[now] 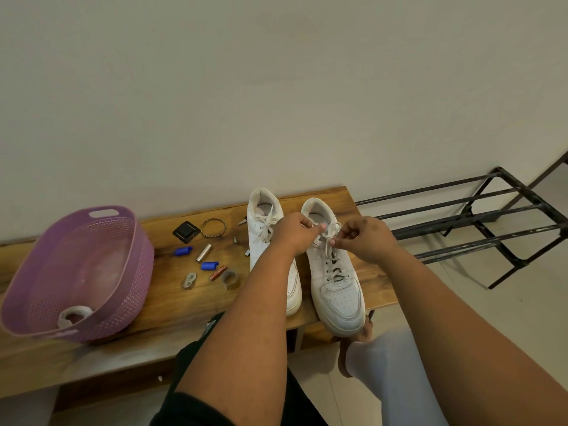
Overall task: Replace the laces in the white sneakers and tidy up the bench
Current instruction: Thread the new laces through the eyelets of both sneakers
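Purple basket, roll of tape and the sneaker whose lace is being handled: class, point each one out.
purple basket (140, 256), head view, on its right wall.
roll of tape (229, 279), head view, on its outer band.
right sneaker (341, 298), head view, on its perforated toe.

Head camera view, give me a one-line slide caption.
Both hands pinch the lace of the right-side white sneaker on the bench.

Your left hand (293, 233) and right hand (365, 238) both pinch the lace (330, 241) over the right sneaker (336, 290), near its top eyelets. The left sneaker (266, 235) stands just beside it on the bench (172, 305). Small clutter (206, 256) lies between the sneakers and the purple basket (76, 272). A black rack (479, 216) stands to the right.
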